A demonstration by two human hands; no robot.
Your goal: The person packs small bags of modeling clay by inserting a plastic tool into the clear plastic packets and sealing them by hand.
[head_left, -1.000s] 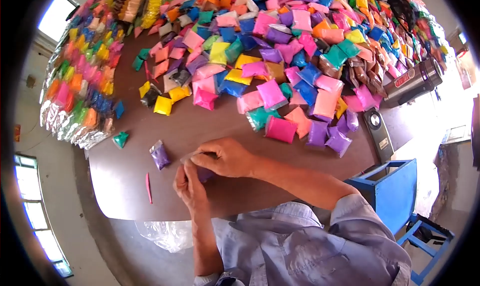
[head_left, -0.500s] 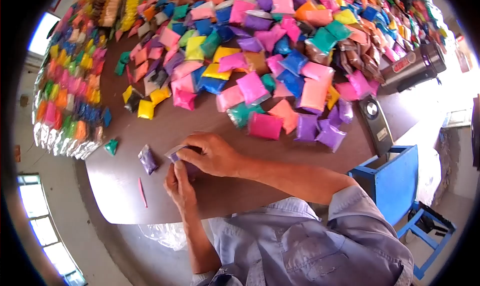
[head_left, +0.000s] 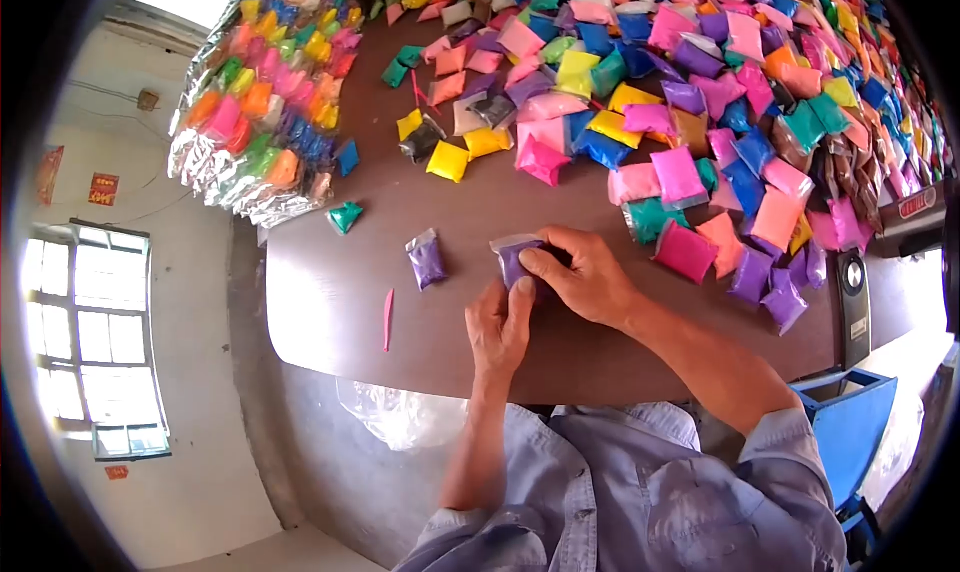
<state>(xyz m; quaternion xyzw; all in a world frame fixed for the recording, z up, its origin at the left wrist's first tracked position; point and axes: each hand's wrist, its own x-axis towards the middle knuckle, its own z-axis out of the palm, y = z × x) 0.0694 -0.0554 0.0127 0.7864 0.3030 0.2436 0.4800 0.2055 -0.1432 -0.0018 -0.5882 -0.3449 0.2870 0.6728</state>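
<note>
A small clear packet of purple material (head_left: 511, 256) is held up just above the brown table (head_left: 330, 302). My right hand (head_left: 592, 280) pinches its upper right side between thumb and fingers. My left hand (head_left: 498, 330) grips it from below, thumb pressed to its lower edge. To the left of my hands, a second purple packet (head_left: 426, 260) lies flat on the table. A thin pink plastic stick (head_left: 388, 320) rests nearer the table's front edge. Farther back is a small green packet (head_left: 344, 218).
Many coloured packets (head_left: 678, 177) are heaped across the back and right. Rows of packets on silvery wrapping (head_left: 255, 122) stand at the left. A dark digital scale or similar device (head_left: 854, 307), a metal flask (head_left: 912, 222) and a blue stool (head_left: 850, 422) are on the right.
The head view has swung left, so the table and heap appear farther right. Both hands keep hold of the purple packet, whose face now shows more plainly.
</note>
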